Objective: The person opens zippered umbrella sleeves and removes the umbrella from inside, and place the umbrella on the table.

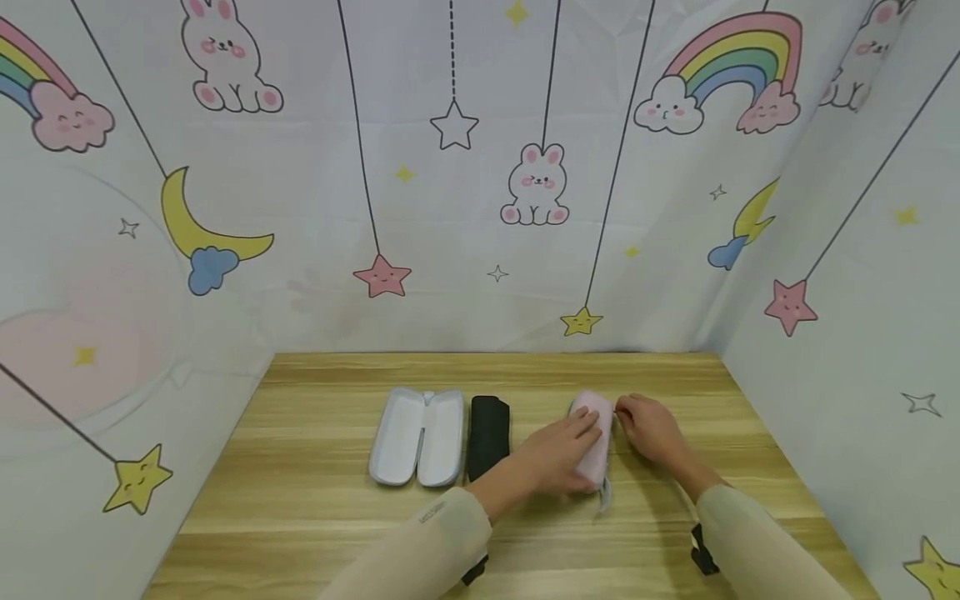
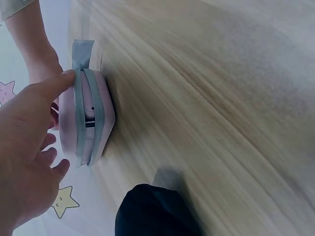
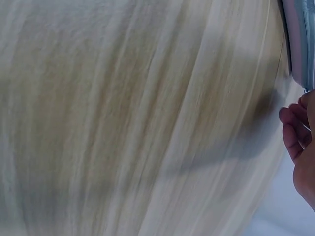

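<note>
A pink zip case (image 1: 596, 446) with grey zipper tape lies on the wooden table. My left hand (image 1: 558, 454) holds it, fingers over the top and thumb at the near end. In the left wrist view, that thumb is beside the grey fabric tab (image 2: 82, 53), and the zipper tapes stand parted along the case's side. Just right of the case, my right hand (image 1: 651, 427) pinches the zipper pull. The right wrist view catches a small metal piece of the pull (image 3: 306, 91) at the fingertips, with the hand (image 3: 305, 132) cut off by the frame's edge.
Left of the case lies a black bundle (image 1: 487, 433), resembling a folded umbrella, partly behind my left forearm. Beyond it rests a white hard case (image 1: 392, 442), hinged apart. Patterned cloth walls (image 1: 480, 308) rise at the table's back and sides.
</note>
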The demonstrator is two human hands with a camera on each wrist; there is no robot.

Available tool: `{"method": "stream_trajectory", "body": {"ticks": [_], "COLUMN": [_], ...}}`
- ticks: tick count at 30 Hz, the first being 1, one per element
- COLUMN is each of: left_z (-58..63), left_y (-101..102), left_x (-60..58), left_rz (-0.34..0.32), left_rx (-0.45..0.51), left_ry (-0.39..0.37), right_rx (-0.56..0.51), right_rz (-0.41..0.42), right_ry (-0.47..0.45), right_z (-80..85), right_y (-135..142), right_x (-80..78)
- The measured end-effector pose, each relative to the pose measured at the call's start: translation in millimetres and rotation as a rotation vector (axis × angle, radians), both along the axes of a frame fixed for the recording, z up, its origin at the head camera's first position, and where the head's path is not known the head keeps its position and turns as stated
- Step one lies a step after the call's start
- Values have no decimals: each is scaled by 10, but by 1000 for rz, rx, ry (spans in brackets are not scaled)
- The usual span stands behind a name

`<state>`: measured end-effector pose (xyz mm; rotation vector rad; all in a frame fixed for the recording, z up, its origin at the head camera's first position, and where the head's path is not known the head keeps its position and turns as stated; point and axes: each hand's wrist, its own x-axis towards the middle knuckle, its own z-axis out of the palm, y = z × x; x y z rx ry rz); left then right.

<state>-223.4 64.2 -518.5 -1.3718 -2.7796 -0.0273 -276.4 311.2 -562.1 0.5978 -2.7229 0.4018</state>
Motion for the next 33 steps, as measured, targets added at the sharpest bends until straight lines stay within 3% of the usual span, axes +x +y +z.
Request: {"method": "stream_trajectory", "body": {"ticks": [7, 23, 33], "left_z": [-37, -50, -40], "left_y": [23, 46, 17], "left_x": [-18, -24, -6], "left_rz": [37, 41, 34], "left_rx": [-1, -1, 17], "left_ry": [-89, -79, -85], "right_rx": [-19, -13, -24], "right_rz": [30, 54, 59], "right_ry": [-10, 28, -10], "right_z": [-6, 29, 55], "right_y": [-19, 34, 8], "right_x": [-41, 82, 157]}}
